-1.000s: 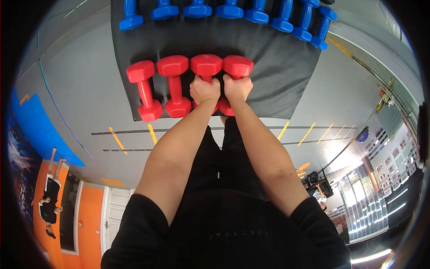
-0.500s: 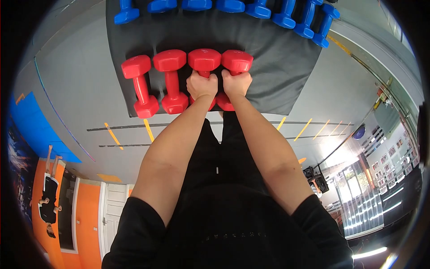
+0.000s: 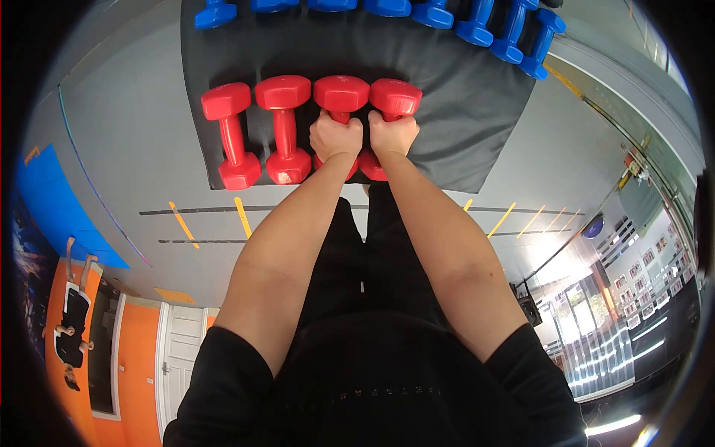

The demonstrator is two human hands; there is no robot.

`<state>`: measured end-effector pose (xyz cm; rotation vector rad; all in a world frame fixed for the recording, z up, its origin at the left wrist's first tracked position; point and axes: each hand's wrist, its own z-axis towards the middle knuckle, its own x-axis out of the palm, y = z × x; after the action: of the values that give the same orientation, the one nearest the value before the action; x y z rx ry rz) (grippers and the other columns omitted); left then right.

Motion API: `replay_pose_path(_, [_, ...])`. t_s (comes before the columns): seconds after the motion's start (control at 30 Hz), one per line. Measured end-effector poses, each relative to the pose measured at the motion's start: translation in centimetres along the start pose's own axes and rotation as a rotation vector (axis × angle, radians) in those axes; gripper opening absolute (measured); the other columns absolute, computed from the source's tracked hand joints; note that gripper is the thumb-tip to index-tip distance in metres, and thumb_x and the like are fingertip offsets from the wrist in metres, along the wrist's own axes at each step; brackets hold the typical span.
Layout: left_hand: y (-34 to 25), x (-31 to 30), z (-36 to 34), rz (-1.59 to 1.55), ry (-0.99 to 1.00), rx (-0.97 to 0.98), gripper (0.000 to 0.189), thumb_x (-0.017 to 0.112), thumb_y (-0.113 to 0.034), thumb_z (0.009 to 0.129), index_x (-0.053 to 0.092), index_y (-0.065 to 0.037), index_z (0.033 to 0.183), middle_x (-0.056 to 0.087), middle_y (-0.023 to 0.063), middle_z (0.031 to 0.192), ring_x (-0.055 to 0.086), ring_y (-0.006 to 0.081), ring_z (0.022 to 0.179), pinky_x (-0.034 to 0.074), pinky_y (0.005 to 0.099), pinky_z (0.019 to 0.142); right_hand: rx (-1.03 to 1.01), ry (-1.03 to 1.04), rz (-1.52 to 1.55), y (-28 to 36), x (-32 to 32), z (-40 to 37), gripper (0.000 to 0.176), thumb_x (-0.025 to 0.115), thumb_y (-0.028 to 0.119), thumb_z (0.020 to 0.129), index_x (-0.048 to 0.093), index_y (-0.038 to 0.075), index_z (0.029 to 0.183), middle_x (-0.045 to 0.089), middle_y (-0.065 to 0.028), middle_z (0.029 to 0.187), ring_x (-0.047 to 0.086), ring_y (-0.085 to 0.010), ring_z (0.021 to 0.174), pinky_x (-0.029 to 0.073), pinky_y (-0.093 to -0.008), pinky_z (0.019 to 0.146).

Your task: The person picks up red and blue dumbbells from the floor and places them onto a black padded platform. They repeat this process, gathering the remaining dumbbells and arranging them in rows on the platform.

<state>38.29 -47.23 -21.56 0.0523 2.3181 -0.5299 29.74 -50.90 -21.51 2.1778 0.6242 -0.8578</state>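
Four red dumbbells lie in a row on a black mat. My left hand is wrapped round the handle of the third red dumbbell from the left. Beside it, my right hand grips the handle of the rightmost red dumbbell. The near heads of both are partly hidden by my wrists. To the left of my hands are two untouched ones, the leftmost red dumbbell and the second red dumbbell.
Several blue dumbbells line the mat's far edge. Grey floor with yellow and dark tape strips surrounds the mat. A person in black is at the far left, near a blue mat. A white door shows at lower left.
The view has shifted slightly, so the mat and red dumbbells sit a little higher in the frame and the person lower. Both hands keep their grip, with almost no visible movement.
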Motion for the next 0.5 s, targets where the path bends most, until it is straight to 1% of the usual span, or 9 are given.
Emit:
replay_pose_path(0.1, [-0.1,0.0,-0.1,-0.022,-0.007,-0.008,0.034,0.065,-0.016,0.064,0.067,-0.007,0.097,0.070,0.0209,0.081,0.067,0.0432,0.083,0.054,0.0504,0.080,-0.011,0.001,0.007,0.2,-0.1,0.0,0.026,0.071,0.021,0.066,0.066,-0.003,0.073,0.068,-0.0241,0.074,0.069,-0.0410,0.078,0.054,-0.0459,0.073])
replay_pose_path(0.27, [-0.3,0.2,-0.2,0.062,-0.061,0.004,0.037,0.065,-0.017,0.065,0.067,-0.008,0.101,0.070,0.0201,0.085,0.067,0.0421,0.085,0.055,0.0493,0.081,-0.068,0.017,-0.006,0.0,-0.1,0.0,0.026,0.072,0.022,0.066,0.067,-0.002,0.075,0.069,-0.0242,0.076,0.069,-0.0411,0.078,0.055,-0.0465,0.073])
replay_pose_path(0.3, [-0.3,0.2,-0.3,0.048,-0.084,-0.004,0.037,0.065,-0.017,0.065,0.067,-0.008,0.101,0.070,0.0201,0.085,0.067,0.0421,0.085,0.055,0.0493,0.081,-0.050,0.014,-0.017,0.0,-0.1,0.0,0.027,0.072,0.023,0.066,0.068,-0.002,0.077,0.069,-0.0243,0.077,0.069,-0.0413,0.079,0.055,-0.0469,0.074])
replay_pose_path(0.33, [-0.6,-0.1,-0.6,0.060,-0.066,-0.019,0.038,0.065,-0.017,0.066,0.067,-0.009,0.102,0.071,0.0198,0.087,0.067,0.0413,0.087,0.054,0.0484,0.082,-0.035,0.013,-0.031,-0.2,0.0,0.0,0.028,0.072,0.024,0.067,0.069,-0.001,0.080,0.069,-0.0243,0.078,0.069,-0.0415,0.080,0.055,-0.0473,0.075])
replay_pose_path(0.37, [-1.0,-0.4,-0.7,0.068,-0.051,-0.035,0.038,0.065,-0.018,0.066,0.067,-0.009,0.103,0.071,0.0194,0.089,0.067,0.0406,0.089,0.054,0.0476,0.083,-0.069,0.031,-0.030,0.2,0.0,0.0,0.028,0.072,0.024,0.067,0.069,-0.001,0.080,0.069,-0.0243,0.078,0.069,-0.0415,0.080,0.055,-0.0473,0.075])
replay_pose_path(0.4, [-1.2,-0.4,-0.9,0.047,-0.079,-0.053,0.038,0.065,-0.018,0.066,0.067,-0.009,0.103,0.071,0.0194,0.089,0.067,0.0406,0.089,0.054,0.0476,0.083,-0.055,0.016,-0.042,0.3,-0.2,-0.2,0.029,0.072,0.024,0.067,0.069,-0.001,0.082,0.069,-0.0243,0.080,0.069,-0.0418,0.082,0.054,-0.0477,0.077])
replay_pose_path(0.47, [-1.0,-0.5,-1.0,0.093,-0.044,-0.063,0.040,0.065,-0.019,0.067,0.067,-0.010,0.106,0.071,0.0191,0.094,0.067,0.0391,0.093,0.054,0.0460,0.086,-0.035,0.008,-0.041,0.2,-0.5,-0.6,0.032,0.072,0.026,0.067,0.069,-0.001,0.085,0.070,-0.0241,0.083,0.069,-0.0420,0.084,0.055,-0.0479,0.079])
replay_pose_path(0.5, [-1.0,-0.6,-1.2,0.077,-0.067,-0.082,0.040,0.065,-0.019,0.067,0.067,-0.010,0.106,0.071,0.0191,0.094,0.067,0.0391,0.093,0.054,0.0460,0.086,-0.061,0.028,-0.045,0.3,-0.6,-0.6,0.032,0.072,0.026,0.067,0.069,-0.001,0.085,0.070,-0.0241,0.083,0.069,-0.0420,0.084,0.055,-0.0479,0.079])
